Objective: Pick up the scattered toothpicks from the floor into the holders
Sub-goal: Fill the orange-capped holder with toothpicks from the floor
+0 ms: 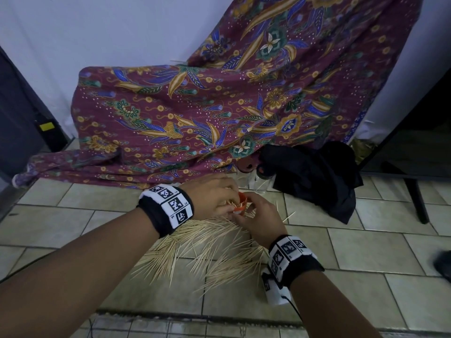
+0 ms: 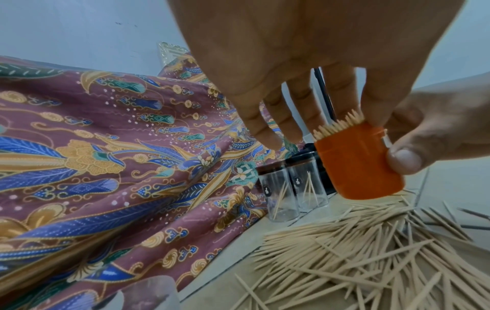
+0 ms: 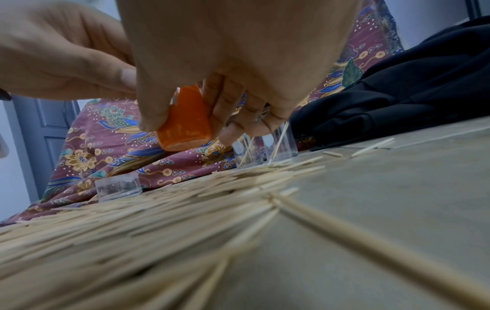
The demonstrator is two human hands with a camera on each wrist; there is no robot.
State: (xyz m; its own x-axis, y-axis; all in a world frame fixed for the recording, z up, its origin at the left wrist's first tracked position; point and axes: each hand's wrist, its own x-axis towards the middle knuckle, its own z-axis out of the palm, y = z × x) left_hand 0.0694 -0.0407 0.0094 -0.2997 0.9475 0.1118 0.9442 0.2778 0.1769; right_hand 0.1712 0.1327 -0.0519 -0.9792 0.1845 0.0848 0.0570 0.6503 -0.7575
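Note:
My right hand (image 1: 256,219) grips a small orange holder (image 2: 363,165) between thumb and fingers, tilted just above the floor. A bundle of toothpicks (image 2: 338,126) sticks out of its open top. My left hand (image 1: 214,198) hovers over it with straight fingers (image 2: 275,117), the index fingertip touching the toothpick tips. In the right wrist view the orange holder (image 3: 185,121) sits under my right hand (image 3: 238,52), with my left hand (image 3: 66,58) beside it. A big pile of scattered toothpicks (image 1: 207,250) lies on the tiles below both hands.
Two clear holders (image 2: 278,195) (image 2: 309,186) with a few toothpicks each stand against the patterned cloth (image 1: 195,113). A clear cap (image 3: 118,186) sits by the cloth's edge. Black fabric (image 1: 322,176) lies to the right, near a dark stand leg (image 1: 418,203).

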